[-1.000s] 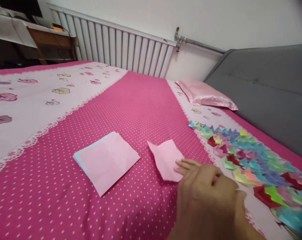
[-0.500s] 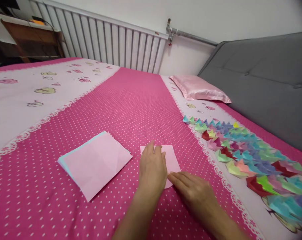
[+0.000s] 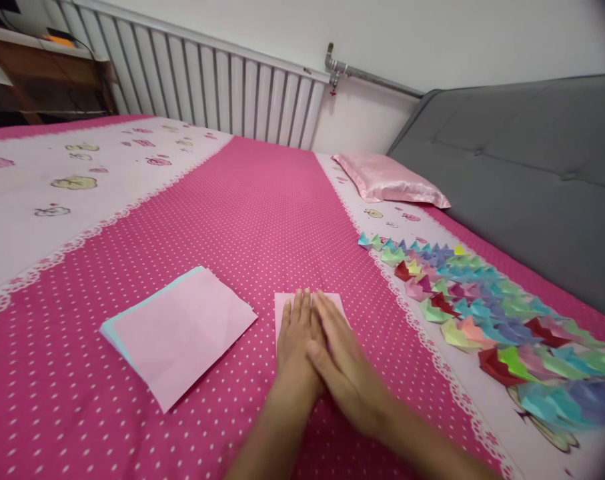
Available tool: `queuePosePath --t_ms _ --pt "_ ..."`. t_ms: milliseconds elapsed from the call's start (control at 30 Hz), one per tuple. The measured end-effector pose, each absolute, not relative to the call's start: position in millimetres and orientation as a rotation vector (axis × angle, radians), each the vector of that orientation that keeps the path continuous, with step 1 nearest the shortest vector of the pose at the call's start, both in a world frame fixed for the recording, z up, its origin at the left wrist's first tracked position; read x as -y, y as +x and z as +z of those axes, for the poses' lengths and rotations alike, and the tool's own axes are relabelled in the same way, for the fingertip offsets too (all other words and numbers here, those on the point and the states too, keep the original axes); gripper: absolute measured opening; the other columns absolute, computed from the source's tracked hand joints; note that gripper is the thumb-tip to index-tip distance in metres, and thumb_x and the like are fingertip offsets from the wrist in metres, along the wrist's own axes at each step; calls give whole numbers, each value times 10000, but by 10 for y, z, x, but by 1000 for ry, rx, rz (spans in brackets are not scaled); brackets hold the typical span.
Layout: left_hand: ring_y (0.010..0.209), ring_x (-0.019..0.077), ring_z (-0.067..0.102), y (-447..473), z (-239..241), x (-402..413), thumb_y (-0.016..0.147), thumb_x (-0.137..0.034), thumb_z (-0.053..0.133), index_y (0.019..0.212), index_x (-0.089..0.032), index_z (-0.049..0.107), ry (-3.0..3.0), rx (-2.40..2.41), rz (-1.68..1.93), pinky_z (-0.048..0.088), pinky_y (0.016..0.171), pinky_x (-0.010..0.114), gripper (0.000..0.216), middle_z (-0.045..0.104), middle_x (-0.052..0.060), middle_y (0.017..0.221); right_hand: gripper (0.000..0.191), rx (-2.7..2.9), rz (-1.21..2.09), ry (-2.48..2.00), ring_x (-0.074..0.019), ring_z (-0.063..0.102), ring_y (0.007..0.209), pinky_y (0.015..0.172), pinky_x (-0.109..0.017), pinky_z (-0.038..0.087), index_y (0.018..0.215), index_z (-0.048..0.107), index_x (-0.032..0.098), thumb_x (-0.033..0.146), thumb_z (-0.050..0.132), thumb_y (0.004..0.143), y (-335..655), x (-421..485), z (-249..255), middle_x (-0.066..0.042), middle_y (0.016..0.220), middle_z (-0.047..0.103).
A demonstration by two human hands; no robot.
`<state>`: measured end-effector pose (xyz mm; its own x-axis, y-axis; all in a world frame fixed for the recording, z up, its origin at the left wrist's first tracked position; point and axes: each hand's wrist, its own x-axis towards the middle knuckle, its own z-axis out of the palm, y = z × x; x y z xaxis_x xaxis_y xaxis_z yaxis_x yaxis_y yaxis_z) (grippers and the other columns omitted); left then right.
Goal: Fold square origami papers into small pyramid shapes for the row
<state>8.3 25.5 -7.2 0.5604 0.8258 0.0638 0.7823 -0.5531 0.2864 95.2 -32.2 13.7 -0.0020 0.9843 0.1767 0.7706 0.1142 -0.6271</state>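
A small pink sheet of paper (image 3: 335, 301) lies on the dotted bedspread, mostly covered by both hands. My left hand (image 3: 299, 340) rests flat on it with the fingers stretched away from me. Against it, partly overlapping, my right hand (image 3: 345, 360) lies with its fingers extended over the paper's right part; its thumb reaches across the back of the left hand. To the left sits a stack of paper (image 3: 182, 333), pink on top with light blue edges showing beneath. The near part of the small sheet is hidden under the palms.
Rows of folded colourful paper pieces (image 3: 475, 310) spread along the right side of the bed. Behind them are a pink satin pillow (image 3: 389, 179) and a grey headboard (image 3: 522, 153). A white radiator (image 3: 222, 80) stands along the far wall, with a wooden desk (image 3: 42, 70) at far left.
My right hand has moved from the sheet's near right edge up and left, onto the paper beside my left hand. Its fingers now point away from me. The view has shifted slightly.
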Motion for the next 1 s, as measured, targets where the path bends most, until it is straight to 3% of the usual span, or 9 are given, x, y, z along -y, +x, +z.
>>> queuePosePath --t_ms 67,233,633,767,867,1000 --pt "1347 236 170 87 -107 -251 857 -246 324 1367 -116 309 2562 -1371 216 167 1112 430 527 241 96 1451 618 1818 601 -1631 -231 88 1368 1106 -511 167 1426 64 259 421 337 896 861 201 19 -31 1493 139" --pt "1348 253 154 64 -98 -225 830 -259 348 1380 -90 271 2599 -1367 152 158 1111 425 580 198 114 1458 552 1812 716 -1583 -167 64 1374 1129 -442 106 1424 88 236 434 223 927 939 77 -164 -21 1500 103" --pt "1361 262 25 -6 -67 -253 843 -279 265 1403 -78 174 2563 -1539 -100 63 1108 441 602 98 95 1480 558 2019 383 -1868 -205 48 1374 1116 -471 77 1419 143 227 473 166 918 1130 21 -292 -24 1492 144" --pt "1365 255 76 -27 -63 -294 883 -341 215 1400 -83 197 2468 -1695 -58 81 1106 435 578 142 98 1479 580 2007 257 -1993 -245 46 1372 1104 -493 84 1407 211 243 513 239 894 1211 10 -298 -34 1491 149" --pt "1355 279 139 -24 -12 -310 880 -359 275 1386 -22 212 2376 -1832 27 169 1086 426 611 192 158 1464 613 1921 227 -2025 -267 86 1368 1090 -507 122 1407 217 226 525 294 877 1339 -47 -324 -61 1485 174" --pt "1211 324 382 -36 116 -326 838 -298 410 1345 26 275 2279 -1912 260 337 969 422 617 440 245 1289 633 1713 204 -1942 -285 310 1287 1040 -503 250 1376 303 168 482 416 838 1570 -198 -379 -123 1396 373"
